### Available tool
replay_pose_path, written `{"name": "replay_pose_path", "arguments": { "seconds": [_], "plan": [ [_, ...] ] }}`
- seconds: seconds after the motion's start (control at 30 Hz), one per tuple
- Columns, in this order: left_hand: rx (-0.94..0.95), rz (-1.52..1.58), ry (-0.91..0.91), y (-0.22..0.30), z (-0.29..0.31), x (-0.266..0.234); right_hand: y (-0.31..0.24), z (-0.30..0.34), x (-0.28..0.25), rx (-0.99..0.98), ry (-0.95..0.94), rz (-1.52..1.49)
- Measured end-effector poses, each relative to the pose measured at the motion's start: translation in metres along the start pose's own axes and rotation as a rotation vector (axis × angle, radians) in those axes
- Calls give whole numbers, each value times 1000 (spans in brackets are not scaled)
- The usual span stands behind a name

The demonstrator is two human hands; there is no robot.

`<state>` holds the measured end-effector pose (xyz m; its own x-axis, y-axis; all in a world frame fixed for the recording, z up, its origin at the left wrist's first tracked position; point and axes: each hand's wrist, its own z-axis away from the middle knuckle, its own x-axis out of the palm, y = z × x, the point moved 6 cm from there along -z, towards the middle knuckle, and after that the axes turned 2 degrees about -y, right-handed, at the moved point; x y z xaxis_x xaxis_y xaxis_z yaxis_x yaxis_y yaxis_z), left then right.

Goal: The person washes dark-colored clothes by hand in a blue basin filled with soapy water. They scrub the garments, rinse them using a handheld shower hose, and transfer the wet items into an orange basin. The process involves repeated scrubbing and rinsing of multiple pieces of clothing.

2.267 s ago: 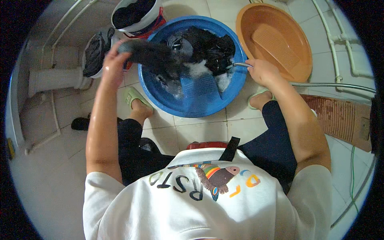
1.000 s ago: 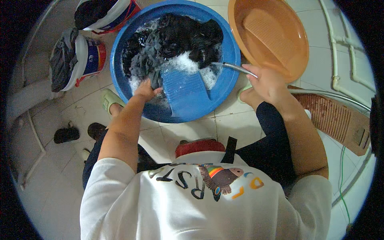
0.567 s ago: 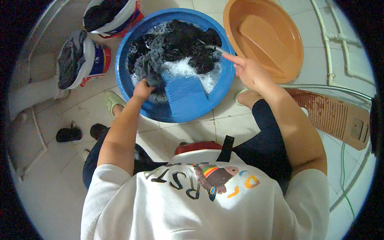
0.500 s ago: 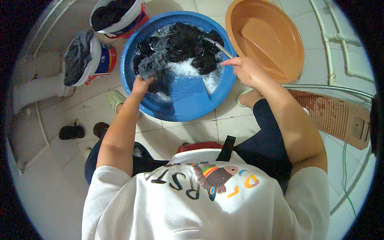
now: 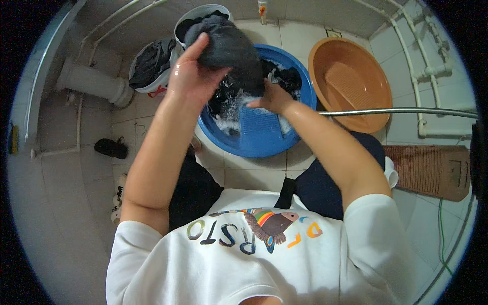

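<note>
Two hands: both work on one dark grey garment (image 5: 229, 48) over a blue basin (image 5: 264, 142)
Left hand (image 5: 190, 76): raised above the basin's left rim; fingers closed around the upper end of the garment, holding it up
Right hand (image 5: 274, 99): lower, over the middle of the basin; clamped on the lower end of the same garment
Garment: hangs between the two hands, above the water; upper part bunched, lower part trailing towards the suds
Blue basin: round, on the tiled floor in front of the knees; holds soapy water, more dark clothes (image 5: 284, 76) at the far side, and a blue ribbed washboard (image 5: 259, 127) leaning on the near wall
Orange basin (image 5: 378, 94): just right of the blue basin; holds only an orange washboard (image 5: 348, 84)
White bucket (image 5: 203, 12): behind the blue basin; dark cloth inside
Second bucket (image 5: 152, 76): to the left, tilted; dark clothes spilling over its rim
</note>
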<state>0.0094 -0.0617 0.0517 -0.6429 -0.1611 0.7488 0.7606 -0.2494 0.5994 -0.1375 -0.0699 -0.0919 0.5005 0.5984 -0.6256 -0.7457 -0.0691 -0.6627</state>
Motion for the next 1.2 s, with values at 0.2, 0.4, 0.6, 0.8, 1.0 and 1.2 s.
{"name": "replay_pose_path", "arguments": {
  "seconds": [0.2, 0.4, 0.6, 0.8, 1.0, 1.2],
  "plan": [
    [-126, 70, -13, -59, 38, 26, 13, -31, -19, -552, 453, -718],
    [-74, 237, 192, -54, -1, -49, 36, -24, -34, -198, 449, -1075],
    [-200, 76, 307, -113, -43, -114, 7, -24, -40, 175, 378, -1716],
    [-412, 295, -1, -134, -37, -82, -45, 27, -39, 233, 318, -1675],
    [-213, 601, -88, -107, -54, -75, -36, 25, -47, -3, 250, -1348],
    [-134, 536, 146, -92, -64, -94, 6, 18, -54, 139, -92, -928]
  ]
}}
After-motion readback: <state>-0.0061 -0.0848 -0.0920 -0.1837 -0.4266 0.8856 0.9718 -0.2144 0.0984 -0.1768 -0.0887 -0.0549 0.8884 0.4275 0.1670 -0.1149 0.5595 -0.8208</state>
